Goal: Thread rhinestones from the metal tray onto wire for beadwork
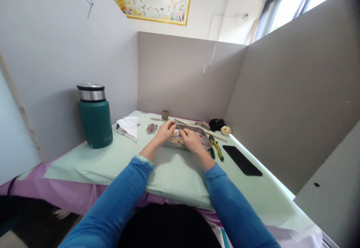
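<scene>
Both my hands work over a shallow metal tray (204, 134) of small coloured beads in the middle of the table. My left hand (165, 131) is closed in a pinch on a thin metal tool, tweezers or a needle by its look, that points toward the tray. My right hand (190, 139) is curled shut over the beads, its fingertips close to the left hand's. What the right fingers hold is too small to make out. Both arms wear blue sleeves.
A green flask (95, 117) stands at the left. A white tissue (128, 126) and a beaded ornament (152, 128) lie left of the tray. Yellow-handled pliers (217, 147), a black phone (242, 160), a wooden stick (209, 131), a small cup (165, 114) and a cream ball (225, 130) lie around it.
</scene>
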Tool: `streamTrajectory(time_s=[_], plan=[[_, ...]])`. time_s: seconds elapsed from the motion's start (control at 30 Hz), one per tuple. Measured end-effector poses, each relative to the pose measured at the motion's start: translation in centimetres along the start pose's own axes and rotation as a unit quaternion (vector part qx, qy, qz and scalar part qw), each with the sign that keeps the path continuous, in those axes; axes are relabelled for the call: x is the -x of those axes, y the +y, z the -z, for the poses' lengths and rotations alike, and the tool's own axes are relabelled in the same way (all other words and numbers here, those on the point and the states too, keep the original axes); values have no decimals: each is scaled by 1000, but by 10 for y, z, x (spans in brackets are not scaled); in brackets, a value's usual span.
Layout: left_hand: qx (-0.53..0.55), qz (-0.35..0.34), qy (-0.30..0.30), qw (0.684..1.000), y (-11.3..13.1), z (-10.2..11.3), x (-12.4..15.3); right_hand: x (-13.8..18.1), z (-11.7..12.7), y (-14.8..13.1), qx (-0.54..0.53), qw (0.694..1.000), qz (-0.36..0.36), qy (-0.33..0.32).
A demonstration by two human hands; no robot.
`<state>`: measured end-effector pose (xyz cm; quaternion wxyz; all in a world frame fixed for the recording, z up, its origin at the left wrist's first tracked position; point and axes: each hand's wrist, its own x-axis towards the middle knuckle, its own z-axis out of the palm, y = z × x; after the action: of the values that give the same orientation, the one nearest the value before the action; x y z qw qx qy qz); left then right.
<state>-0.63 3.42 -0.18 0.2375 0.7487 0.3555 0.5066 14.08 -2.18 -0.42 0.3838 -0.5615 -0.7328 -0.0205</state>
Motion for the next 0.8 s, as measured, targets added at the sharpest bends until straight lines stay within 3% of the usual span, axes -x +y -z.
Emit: streamTrajectory(time_s=[0.13,0.23,0.37,0.5,0.6,0.8], plan=[[14,9,-1,1000,6,1,1,1,-2,0,4,1000,9,4],[83,54,-14,995,12,3,2,2,-3,-2,17,1000,18,13],[233,132,-73,961,17,7,6,2,-4,-4,47,998,35,32],[322,138,-135,927,15,12,8,2,-2,-4,42,998,40,31],[326,137,-145,924,15,12,8,1,-1,-4,11,999,38,14],[277,134,-110,945,20,8,7,1,-2,-1,-6,1000,11,11]])
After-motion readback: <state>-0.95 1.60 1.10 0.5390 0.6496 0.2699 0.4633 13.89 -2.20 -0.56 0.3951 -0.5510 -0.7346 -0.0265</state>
